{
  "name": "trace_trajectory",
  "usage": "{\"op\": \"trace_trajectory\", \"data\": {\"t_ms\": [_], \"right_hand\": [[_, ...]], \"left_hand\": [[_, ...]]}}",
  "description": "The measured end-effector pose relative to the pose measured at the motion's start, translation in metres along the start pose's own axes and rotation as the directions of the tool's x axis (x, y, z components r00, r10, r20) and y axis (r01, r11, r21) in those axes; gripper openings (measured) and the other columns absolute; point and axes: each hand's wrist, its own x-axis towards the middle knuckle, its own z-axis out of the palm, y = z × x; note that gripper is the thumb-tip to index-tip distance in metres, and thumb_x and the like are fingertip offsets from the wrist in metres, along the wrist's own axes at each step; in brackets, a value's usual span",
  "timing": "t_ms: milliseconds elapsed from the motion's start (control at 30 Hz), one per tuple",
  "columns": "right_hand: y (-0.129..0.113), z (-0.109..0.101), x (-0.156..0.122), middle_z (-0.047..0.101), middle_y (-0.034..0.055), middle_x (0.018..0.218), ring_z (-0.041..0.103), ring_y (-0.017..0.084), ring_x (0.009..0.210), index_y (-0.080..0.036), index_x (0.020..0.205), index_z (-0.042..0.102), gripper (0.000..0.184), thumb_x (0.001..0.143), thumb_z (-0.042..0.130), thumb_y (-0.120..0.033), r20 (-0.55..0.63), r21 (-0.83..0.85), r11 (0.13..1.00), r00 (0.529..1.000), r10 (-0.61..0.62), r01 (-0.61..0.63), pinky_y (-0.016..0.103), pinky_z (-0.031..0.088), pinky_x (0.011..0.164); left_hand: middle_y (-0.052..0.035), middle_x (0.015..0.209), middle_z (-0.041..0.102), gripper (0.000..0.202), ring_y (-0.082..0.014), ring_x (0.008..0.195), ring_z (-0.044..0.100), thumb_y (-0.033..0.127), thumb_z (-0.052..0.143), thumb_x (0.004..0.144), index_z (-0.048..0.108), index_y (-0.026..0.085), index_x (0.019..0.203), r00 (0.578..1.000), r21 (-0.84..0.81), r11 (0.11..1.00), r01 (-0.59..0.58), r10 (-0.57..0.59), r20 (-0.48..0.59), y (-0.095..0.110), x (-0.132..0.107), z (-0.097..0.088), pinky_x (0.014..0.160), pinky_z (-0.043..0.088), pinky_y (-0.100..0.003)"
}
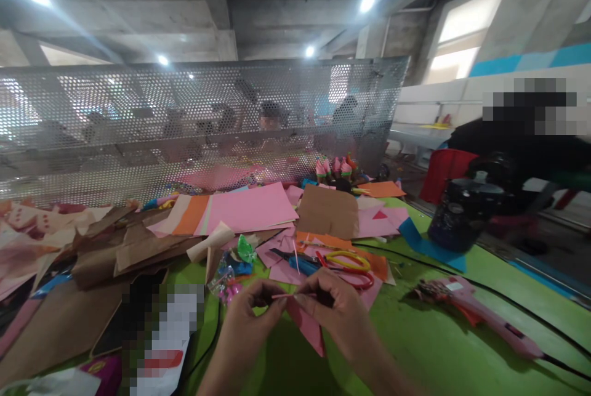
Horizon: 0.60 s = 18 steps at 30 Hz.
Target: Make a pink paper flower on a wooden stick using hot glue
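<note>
My left hand [252,316] and my right hand [335,313] meet low in the middle of the view, above the green table [429,347]. Both pinch a thin pink stick [282,295] that runs between their fingertips. Under my right hand hangs a folded piece of pink paper [310,328], touching the fingers. Just beyond the hands lie scissors with yellow and red handles [348,263] on pink and orange paper scraps.
A pink glue gun [480,316] with a black cord lies to the right. Sheets of pink paper [249,208], brown card [327,211] and kraft scraps cover the far table. A perforated metal screen [184,125] stands behind. A dark jar [462,214] sits at right near a seated person.
</note>
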Motion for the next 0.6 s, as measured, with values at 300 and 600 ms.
{"op": "trace_trajectory", "data": {"t_ms": [300,600], "right_hand": [[0.0012,-0.0029,0.0004,0.062,0.0011,0.072,0.053,0.016,0.065,-0.018,0.078,0.066,0.019,0.077,0.069,-0.037,-0.027,0.042,0.997,0.998,0.062,-0.061,0.026,0.039,0.057],[0.0028,-0.0018,0.0002,0.061,-0.0004,0.069,0.054,0.015,0.064,-0.019,0.075,0.066,0.017,0.076,0.071,-0.035,-0.027,0.037,0.999,0.999,0.04,-0.039,0.025,0.04,0.057]], "left_hand": [[-0.0024,0.073,0.071,0.011,-0.0182,0.07,0.062,0.029,0.068,0.075,0.069,0.018,0.076,0.997,-0.066,0.998,0.007,-0.012,-0.078,-0.0048,0.0011,-0.0024,0.067,0.046,-0.027],[-0.0052,0.074,0.073,0.014,-0.0217,0.074,0.064,0.031,0.068,0.074,0.071,0.017,0.073,0.999,0.005,1.0,-0.004,0.004,-0.039,0.0045,0.001,-0.0012,0.071,0.047,-0.031]]}}
